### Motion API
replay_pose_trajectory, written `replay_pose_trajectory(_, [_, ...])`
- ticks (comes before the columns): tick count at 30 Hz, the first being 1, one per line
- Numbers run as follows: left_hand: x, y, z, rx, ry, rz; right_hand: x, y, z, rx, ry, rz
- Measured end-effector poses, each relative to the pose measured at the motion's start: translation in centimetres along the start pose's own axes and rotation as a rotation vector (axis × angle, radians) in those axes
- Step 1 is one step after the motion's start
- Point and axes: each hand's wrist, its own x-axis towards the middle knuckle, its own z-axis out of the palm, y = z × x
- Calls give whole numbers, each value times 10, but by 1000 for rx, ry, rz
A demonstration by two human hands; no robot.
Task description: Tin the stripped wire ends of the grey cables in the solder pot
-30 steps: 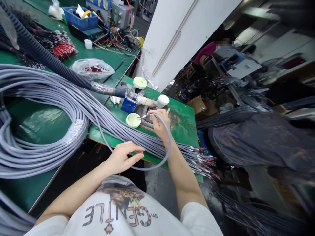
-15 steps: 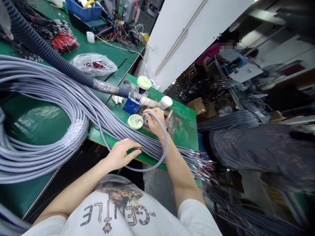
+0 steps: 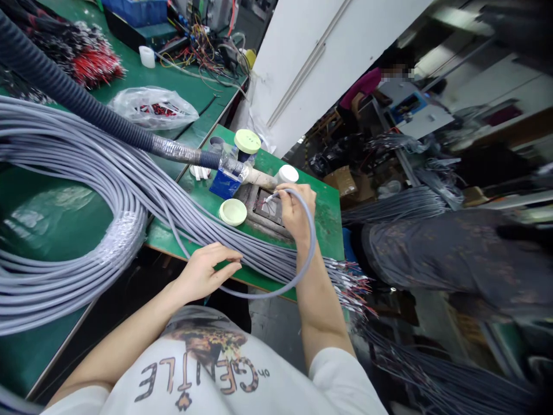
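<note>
Right hand (image 3: 298,210) pinching a grey cable (image 3: 289,286) near its tip; left hand (image 3: 207,270), can't tell.
Wires (image 3: 264,201) over the tray (image 3: 259,221), between the green table's (image 3: 327,218) near and far edges; springy loop might yank them askew.

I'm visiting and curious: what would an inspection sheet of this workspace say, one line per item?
Surface: green board, stained near a dark plate.
Job's things: grey cable, its stripped end over the plate; pale-green dish nearby.
Clutter: clear bag with red and black pieces, white roll, corrugated hose.
Grip: right hand pinches the cable near its stripped end; left hand half-curled at the same cable, hold unclear.
Cables: grey bundle across the board, wire ends at its right edge; large coil at left.
Surroundings: white panel beyond the board; another person in a magenta top.
</note>
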Motion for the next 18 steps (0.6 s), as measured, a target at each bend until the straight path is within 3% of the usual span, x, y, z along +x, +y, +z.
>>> replay_pose_trajectory(3, [1,-1,1,-3,11,-2,-3,25,-6,-75,12,68])
replay_pose_trajectory(8, [1,-4,4,-8,6,-8,-9,57,4,-160,-43,135])
replay_pose_trajectory(18, [3,-3,3,-7,23,-9,-13,75,18,-175,-96,202])
